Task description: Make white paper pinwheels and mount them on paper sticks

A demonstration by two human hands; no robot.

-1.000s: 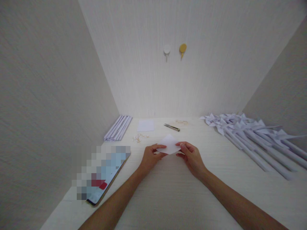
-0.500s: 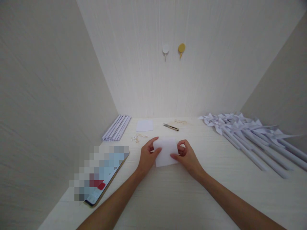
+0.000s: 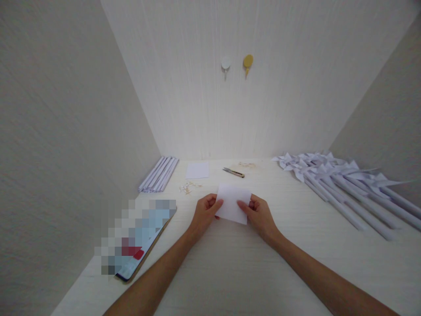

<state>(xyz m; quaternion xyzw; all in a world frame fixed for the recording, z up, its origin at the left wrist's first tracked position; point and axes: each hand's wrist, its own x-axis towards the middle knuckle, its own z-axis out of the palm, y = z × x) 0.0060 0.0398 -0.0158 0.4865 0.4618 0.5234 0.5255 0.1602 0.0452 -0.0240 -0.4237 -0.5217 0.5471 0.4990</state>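
A square sheet of white paper (image 3: 233, 206) is held up a little above the table, slightly turned. My left hand (image 3: 206, 212) pinches its left edge, thumb on the near face and fingers behind. On the right edge my right hand (image 3: 260, 214) grips the same way, its thumb lying across the front. Both hands are closed on the sheet, and the fingers behind it are partly hidden. Beyond the hands lie thread snips (image 3: 233, 172) and a flat stack or sheet of white paper (image 3: 197, 170).
Rolled paper sticks (image 3: 159, 174) lie at the back left. Small pale pieces (image 3: 189, 188) are scattered nearby. A phone (image 3: 146, 241) rests at left. Paper pinwheels on sticks (image 3: 338, 182) are piled at right. A white hook (image 3: 225, 64) and a yellow hook (image 3: 247, 62) are on the wall.
The sheet has turned clockwise and shifted slightly right between my hands. My right fingers have closed in behind its edge, and my left fingers have curled behind it.
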